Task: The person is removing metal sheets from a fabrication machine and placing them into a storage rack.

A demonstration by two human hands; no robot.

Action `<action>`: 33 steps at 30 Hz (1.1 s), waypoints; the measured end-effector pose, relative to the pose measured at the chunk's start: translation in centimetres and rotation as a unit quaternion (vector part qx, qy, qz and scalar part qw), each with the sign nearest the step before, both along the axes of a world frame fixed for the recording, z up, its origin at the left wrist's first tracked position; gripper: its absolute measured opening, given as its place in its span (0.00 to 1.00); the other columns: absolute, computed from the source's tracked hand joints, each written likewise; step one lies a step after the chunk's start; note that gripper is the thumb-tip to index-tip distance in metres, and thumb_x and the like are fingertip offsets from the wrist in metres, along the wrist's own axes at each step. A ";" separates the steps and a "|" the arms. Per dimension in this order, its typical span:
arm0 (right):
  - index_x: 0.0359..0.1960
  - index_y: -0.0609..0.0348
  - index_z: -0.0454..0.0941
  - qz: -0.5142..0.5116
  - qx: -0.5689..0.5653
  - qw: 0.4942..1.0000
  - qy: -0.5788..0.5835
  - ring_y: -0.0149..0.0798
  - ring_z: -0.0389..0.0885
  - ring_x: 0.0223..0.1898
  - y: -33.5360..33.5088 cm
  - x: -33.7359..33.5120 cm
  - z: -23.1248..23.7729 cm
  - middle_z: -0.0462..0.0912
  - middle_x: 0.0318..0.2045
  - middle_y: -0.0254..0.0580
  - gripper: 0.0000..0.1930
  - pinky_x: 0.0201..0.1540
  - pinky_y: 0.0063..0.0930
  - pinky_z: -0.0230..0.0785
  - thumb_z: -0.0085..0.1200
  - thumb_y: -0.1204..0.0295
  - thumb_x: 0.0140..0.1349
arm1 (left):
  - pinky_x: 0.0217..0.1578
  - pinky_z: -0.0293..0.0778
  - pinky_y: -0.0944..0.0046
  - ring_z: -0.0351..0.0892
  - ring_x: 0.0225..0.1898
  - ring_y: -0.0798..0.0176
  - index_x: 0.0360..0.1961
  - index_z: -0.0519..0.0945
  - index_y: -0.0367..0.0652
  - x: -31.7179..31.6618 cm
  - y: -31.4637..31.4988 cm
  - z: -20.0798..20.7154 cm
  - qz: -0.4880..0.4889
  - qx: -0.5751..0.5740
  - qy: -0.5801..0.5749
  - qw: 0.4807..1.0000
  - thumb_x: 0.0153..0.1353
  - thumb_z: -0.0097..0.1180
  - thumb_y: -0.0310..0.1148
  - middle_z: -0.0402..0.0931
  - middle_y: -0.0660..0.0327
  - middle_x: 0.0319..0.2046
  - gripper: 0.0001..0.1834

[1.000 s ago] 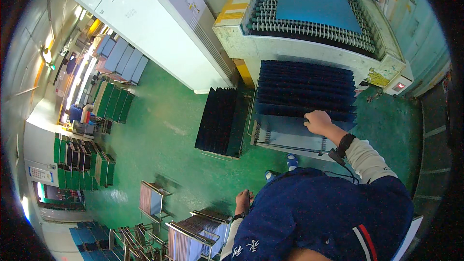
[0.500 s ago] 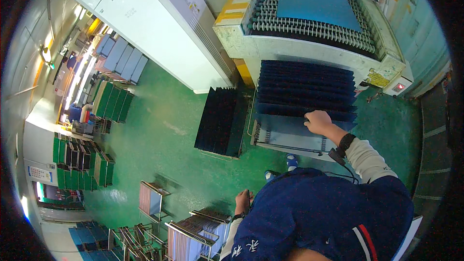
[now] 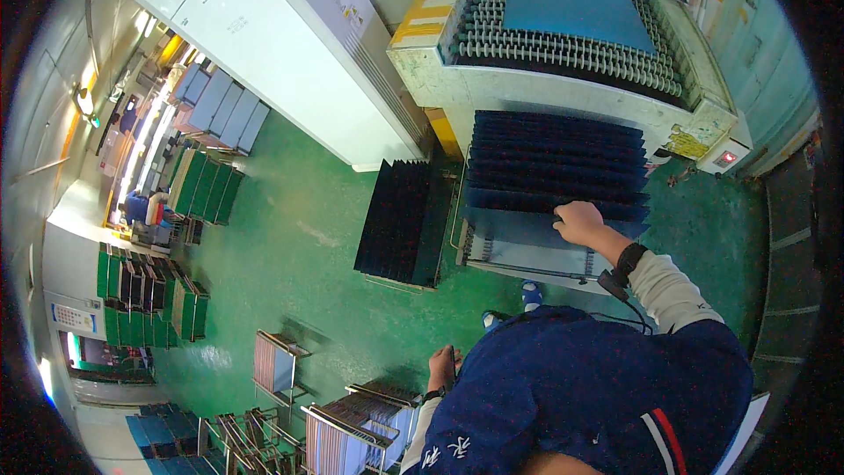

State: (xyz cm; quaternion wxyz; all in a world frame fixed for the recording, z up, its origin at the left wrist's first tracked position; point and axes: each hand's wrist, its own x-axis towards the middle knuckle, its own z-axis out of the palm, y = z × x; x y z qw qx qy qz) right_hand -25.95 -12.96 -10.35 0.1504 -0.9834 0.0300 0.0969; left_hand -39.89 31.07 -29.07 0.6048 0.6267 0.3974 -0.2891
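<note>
My right hand [image 3: 579, 222] is closed at the top edge of the front dark blue panel [image 3: 519, 222], fingertips curled over it. Several similar thin panels stand upright behind it in a wire rack [image 3: 527, 274]. Low beside my body, my left hand [image 3: 441, 368] has its fingers curled round a small dark thing that I cannot make out. Beyond the rack, a flat blue panel [image 3: 571, 13] lies on the rollers of a conveyor machine [image 3: 563, 88].
A second rack of dark panels [image 3: 400, 224] stands on the green floor [image 3: 299, 255], left of the first. A tall white cabinet [image 3: 290, 44] rises behind it. Wire racks [image 3: 352, 422] stand at the lower left, with stacked green panels [image 3: 207, 185] farther off. A person [image 3: 141, 207] is in the distance.
Both my hands keep their places. The panels in the racks and on the rollers look the same.
</note>
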 end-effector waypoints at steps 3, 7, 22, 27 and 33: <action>0.29 0.58 0.77 -0.002 0.001 1.000 0.000 0.52 0.77 0.34 -0.1 0.0 -0.1 0.79 0.28 0.50 0.12 0.37 0.45 0.69 0.53 0.62 0.50 | 0.23 0.75 0.63 0.77 0.25 0.58 0.38 0.72 0.31 0.2 -0.4 1.3 -0.063 0.046 -0.014 0.997 0.57 0.49 0.35 0.77 0.51 0.30 0.15; 0.29 0.57 0.77 -0.001 0.005 1.000 0.006 0.52 0.77 0.34 0.0 0.1 0.0 0.79 0.28 0.50 0.12 0.36 0.45 0.69 0.53 0.62 0.50 | 0.24 0.76 0.63 0.78 0.26 0.59 0.39 0.72 0.31 0.0 0.1 0.5 -0.026 0.009 -0.003 1.000 0.57 0.48 0.35 0.77 0.51 0.31 0.16; 0.29 0.58 0.77 0.000 0.003 1.000 0.012 0.52 0.77 0.34 0.0 0.1 0.3 0.79 0.28 0.51 0.12 0.36 0.45 0.69 0.53 0.62 0.50 | 0.24 0.76 0.63 0.78 0.25 0.59 0.37 0.74 0.30 -0.6 0.9 -2.2 0.006 -0.042 -0.024 0.999 0.57 0.48 0.37 0.77 0.53 0.29 0.17; 0.29 0.57 0.77 -0.003 0.005 1.000 0.005 0.52 0.77 0.34 -0.1 0.1 0.2 0.79 0.28 0.50 0.12 0.37 0.45 0.69 0.52 0.62 0.50 | 0.23 0.75 0.64 0.77 0.24 0.59 0.37 0.74 0.30 -0.5 0.7 -2.0 0.019 -0.051 -0.021 0.998 0.57 0.48 0.36 0.77 0.53 0.29 0.17; 0.31 0.57 0.77 -0.009 0.010 1.000 0.003 0.52 0.77 0.35 -0.1 0.1 0.0 0.79 0.29 0.50 0.12 0.38 0.45 0.69 0.52 0.63 0.49 | 0.25 0.75 0.64 0.78 0.27 0.58 0.37 0.74 0.30 -0.4 0.7 -1.9 0.010 -0.038 -0.022 0.999 0.57 0.47 0.36 0.77 0.52 0.31 0.17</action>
